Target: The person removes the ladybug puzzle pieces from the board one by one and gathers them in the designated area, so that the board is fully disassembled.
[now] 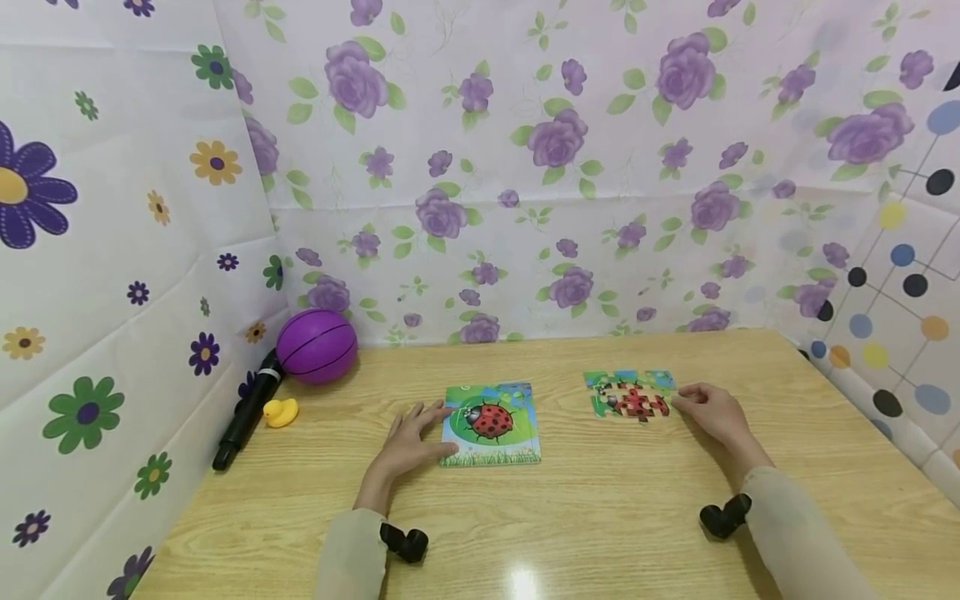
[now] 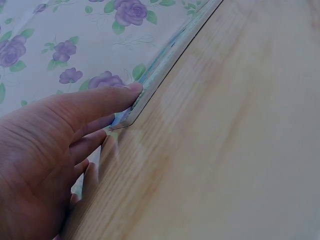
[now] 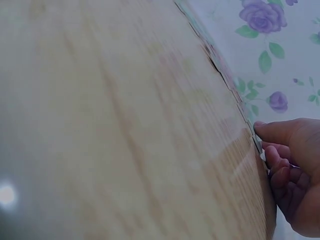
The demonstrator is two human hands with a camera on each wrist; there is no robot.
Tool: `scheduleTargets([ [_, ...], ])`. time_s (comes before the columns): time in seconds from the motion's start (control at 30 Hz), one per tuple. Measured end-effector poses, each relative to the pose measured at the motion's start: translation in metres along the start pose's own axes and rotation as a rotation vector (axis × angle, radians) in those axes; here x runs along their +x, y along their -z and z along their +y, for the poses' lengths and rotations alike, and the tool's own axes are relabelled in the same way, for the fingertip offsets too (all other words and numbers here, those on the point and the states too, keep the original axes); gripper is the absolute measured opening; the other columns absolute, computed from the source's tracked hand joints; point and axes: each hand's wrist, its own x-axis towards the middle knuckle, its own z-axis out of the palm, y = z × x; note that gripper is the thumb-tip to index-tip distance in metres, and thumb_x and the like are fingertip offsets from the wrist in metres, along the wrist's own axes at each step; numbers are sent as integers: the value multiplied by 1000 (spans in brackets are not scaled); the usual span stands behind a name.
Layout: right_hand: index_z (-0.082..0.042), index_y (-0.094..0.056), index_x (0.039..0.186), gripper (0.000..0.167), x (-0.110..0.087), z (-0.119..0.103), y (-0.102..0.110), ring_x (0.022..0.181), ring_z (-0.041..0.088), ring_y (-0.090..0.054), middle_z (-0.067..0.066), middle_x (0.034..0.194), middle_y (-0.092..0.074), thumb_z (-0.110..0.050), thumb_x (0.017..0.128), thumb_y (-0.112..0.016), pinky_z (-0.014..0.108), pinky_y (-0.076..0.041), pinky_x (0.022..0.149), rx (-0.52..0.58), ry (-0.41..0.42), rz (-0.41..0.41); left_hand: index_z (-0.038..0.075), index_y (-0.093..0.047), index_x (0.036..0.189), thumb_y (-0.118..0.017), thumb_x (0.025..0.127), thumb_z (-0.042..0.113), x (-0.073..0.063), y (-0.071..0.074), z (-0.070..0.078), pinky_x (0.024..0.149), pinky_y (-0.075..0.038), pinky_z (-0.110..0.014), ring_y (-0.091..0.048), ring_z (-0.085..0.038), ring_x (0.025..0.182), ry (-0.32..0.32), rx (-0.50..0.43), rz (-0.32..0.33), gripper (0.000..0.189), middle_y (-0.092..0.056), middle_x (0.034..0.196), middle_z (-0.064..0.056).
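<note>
A square ladybug picture board (image 1: 491,425) lies flat on the table. At its left edge rests my left hand (image 1: 411,442), fingers spread and relaxed. In the left wrist view, the thumb of that left hand (image 2: 60,135) touches the board's corner (image 2: 145,95). Further right lies a partly joined ladybug jigsaw puzzle (image 1: 630,393), with uneven edges and gaps between pieces. My right hand (image 1: 712,408) is at its right edge, thumb and index finger pinching a puzzle piece mostly hidden by the fingers. The other fingers of the right hand (image 3: 295,175) are curled under.
A purple ball (image 1: 317,346), a yellow rubber duck (image 1: 281,412) and a black stick-like object (image 1: 247,412) stand at the table's left side. Floral cloth (image 1: 480,167) hangs behind the wooden table (image 1: 570,517) and along both sides.
</note>
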Motion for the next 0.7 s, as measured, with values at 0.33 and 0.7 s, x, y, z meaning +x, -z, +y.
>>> scheduleTargets([
  [0.33, 1, -58, 129, 46, -6, -35, -17, 87, 24, -59, 21, 113, -58, -34, 100, -53, 28, -52, 61, 153, 15, 97, 16, -52, 142, -78, 82, 29, -3, 2, 1, 123, 11, -58, -6, -39, 153, 8, -6, -3, 66, -32, 160, -9],
  [0.7, -3, -69, 111, 25, -8, -131, -94, 79, 14, -62, 15, 98, -70, -21, 96, -62, 23, -53, 64, 274, 199, 10, 17, -52, 142, -78, 82, 31, 0, 1, 0, 123, 10, -58, -6, -39, 153, -2, 4, -5, 67, -32, 160, -8],
])
